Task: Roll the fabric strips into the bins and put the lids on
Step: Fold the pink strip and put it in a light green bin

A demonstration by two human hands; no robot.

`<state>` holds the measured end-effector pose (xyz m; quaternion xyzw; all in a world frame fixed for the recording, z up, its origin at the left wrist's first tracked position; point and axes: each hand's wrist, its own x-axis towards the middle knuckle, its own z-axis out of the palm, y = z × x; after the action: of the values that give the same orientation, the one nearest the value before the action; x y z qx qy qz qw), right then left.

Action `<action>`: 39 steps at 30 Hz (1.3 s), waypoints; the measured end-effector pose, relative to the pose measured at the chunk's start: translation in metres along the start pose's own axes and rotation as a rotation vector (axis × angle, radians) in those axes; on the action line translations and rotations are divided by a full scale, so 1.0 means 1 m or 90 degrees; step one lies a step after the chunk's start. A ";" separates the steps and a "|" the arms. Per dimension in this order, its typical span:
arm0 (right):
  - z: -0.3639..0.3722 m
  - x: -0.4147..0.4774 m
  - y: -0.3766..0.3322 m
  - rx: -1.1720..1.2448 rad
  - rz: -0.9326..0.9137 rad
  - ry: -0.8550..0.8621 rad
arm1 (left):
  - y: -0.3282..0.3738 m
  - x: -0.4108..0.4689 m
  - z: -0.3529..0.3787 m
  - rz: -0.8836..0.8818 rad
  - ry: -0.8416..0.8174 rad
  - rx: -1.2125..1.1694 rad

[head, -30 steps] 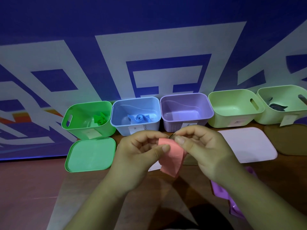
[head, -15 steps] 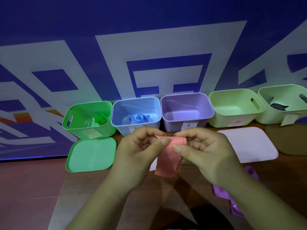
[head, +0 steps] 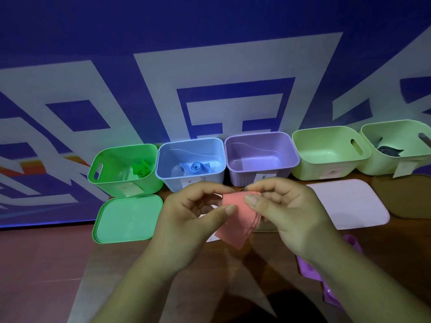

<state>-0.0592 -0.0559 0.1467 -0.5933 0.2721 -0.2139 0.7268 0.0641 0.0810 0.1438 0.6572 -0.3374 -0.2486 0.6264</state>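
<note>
Strip [head: 234, 221] (pinched) between left hand [head: 192, 221], right hand [head: 288, 216]

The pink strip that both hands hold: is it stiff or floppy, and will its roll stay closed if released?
Probably floppy: the pink strip hangs limp below the left hand and right hand. Likely light, since a mere pinch carries it. It may uncoil once released: the blue roll shows loose tails.
</note>
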 end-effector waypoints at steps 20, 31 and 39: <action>0.001 -0.008 -0.001 -0.077 -0.034 -0.038 | 0.002 -0.003 0.004 -0.059 0.027 -0.101; -0.001 -0.008 -0.001 -0.073 -0.055 -0.037 | 0.004 -0.001 0.007 -0.028 0.025 -0.069; -0.004 -0.003 0.000 -0.068 -0.051 -0.023 | -0.003 -0.004 0.001 0.005 -0.017 -0.035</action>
<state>-0.0639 -0.0567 0.1467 -0.6453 0.2463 -0.2172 0.6897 0.0616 0.0834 0.1408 0.6352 -0.3414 -0.2645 0.6403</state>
